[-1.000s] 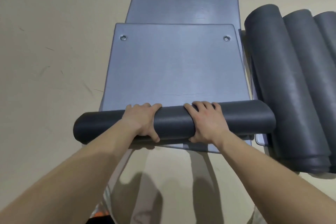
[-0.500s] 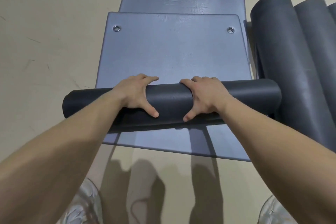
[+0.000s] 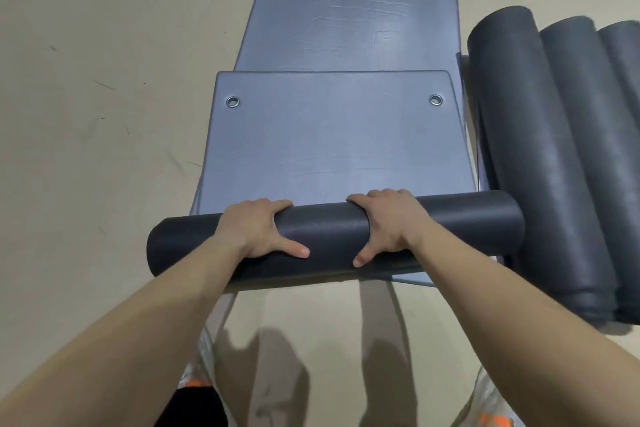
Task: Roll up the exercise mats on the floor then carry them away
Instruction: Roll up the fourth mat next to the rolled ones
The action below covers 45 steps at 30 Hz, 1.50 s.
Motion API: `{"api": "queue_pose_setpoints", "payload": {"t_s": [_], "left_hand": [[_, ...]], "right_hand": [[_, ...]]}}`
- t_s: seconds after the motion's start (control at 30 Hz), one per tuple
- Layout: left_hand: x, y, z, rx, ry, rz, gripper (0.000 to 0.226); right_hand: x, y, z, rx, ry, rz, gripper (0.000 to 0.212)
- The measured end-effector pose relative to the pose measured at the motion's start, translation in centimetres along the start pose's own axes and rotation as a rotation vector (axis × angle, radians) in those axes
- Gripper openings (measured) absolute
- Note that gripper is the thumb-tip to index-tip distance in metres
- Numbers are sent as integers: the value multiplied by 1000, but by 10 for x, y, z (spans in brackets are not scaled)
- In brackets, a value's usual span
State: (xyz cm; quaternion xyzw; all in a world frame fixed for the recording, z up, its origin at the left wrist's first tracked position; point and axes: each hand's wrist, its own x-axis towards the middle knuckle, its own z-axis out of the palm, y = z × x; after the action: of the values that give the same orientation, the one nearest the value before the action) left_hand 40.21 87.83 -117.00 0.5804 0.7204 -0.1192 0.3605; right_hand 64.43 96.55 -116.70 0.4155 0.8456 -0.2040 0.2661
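On the tan floor directly ahead of the person, the top mat was found partly rolled, with its roll lying crosswise at the near end. The left hand and right hand were both set on the middle of the roll. On each, the fingers curled over the far side and the thumb spread on the near face, so both hands gripped it.

Compared with the view a second prior, the roll was noticeably thicker and the flat stretch up to the two eyelets was shorter. The hands had also been reset: the thumbs, formerly low at the roll's underside, now lay higher on its near face. Over the last half second little further advance was evident.

A lower mat lay flat beneath and extended well beyond the eyelet end. Three finished rolls lay side by side just to the right. The nearest was close to the roll's right end, but contact could not be confirmed.

Assessment: rolling of the top mat was under way, with a fair flat length outstanding. The lower mat was not yet rolled, and carrying had not begun.
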Motion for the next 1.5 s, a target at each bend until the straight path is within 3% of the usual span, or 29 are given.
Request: {"api": "queue_pose_setpoints", "payload": {"t_s": [0.1,0.17,0.23,0.3,0.33,0.43,0.5,0.63,0.77,0.87,0.97,1.13,1.33,1.5], "left_hand": [[-3,5,-10,-50,-78,-36,117],[-4,7,-17,-57,-108,-53,113],[-10,16,-14,54,7,-70,97],[-22,31,6,280,248,-56,74],[-28,39,21,345,310,-32,73],[-26,42,44,330,236,-15,125],[-7,30,35,344,223,37,139],[31,16,-3,326,186,152,134],[52,13,-29,309,69,165,138],[45,15,-7,421,268,140,139],[43,16,4,429,403,157,127],[28,16,-8,353,255,164,117],[-18,12,14,347,-59,171,122],[2,9,-7,163,-262,144,125]], "right_hand": [[-31,-2,24,-45,214,78,126],[-48,1,43,-121,260,99,133],[-53,7,51,-172,244,96,141],[-41,11,39,-122,231,87,141],[-31,13,28,-79,228,84,139],[-4,20,-4,6,154,69,139],[0,27,-3,47,198,77,138],[-3,37,33,-125,381,69,142],[19,49,24,-169,430,51,132],[27,55,10,-186,402,28,130],[31,54,-3,-172,351,25,127],[17,34,-21,-128,159,32,123],[-34,8,9,-11,-105,29,125],[-59,-8,37,-20,96,129,132]]}}
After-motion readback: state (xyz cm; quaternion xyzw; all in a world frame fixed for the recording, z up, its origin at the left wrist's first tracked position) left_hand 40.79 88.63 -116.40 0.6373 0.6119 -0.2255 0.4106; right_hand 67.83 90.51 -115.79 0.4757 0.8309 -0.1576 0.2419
